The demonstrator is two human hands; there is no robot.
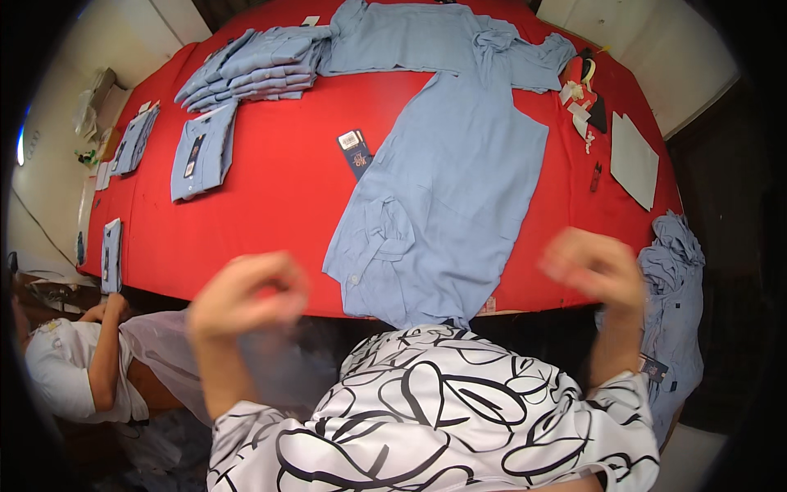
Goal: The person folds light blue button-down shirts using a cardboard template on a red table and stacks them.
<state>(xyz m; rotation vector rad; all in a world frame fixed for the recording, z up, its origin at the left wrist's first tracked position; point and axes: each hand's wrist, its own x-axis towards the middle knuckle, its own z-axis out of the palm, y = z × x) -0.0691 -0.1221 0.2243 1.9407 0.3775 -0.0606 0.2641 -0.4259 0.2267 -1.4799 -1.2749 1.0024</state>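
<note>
A light blue shirt (pixel 447 197) is lying spread out on the red table (pixel 279 189), running from the far edge down toward the person, with its lower end hanging just over the near edge. Both hands are hovering in the air in front of that near edge, blurred by movement. The left hand (pixel 246 295) is sitting to the left of the shirt's near end and apart from it, its fingers curled inward; whether it is gripping anything cannot be told through the blur. The right hand (pixel 594 266) is sitting to the right of the shirt's near end, also apart from it, fingers bent loosely, and whether it is holding anything cannot be told either. A dark hang tag (pixel 355 152) is lying on the table just beside the shirt's left edge. A stack of folded blue shirts (pixel 250 70) is resting at the far left, and a single folded shirt (pixel 201 152) is lying nearer, below it. A white card (pixel 634 160) is lying at the right edge of the table, and a heap of blue garments (pixel 676 303) is hanging beside the table on the right. Another person in a white top (pixel 57 373) is sitting at the lower left.
</note>
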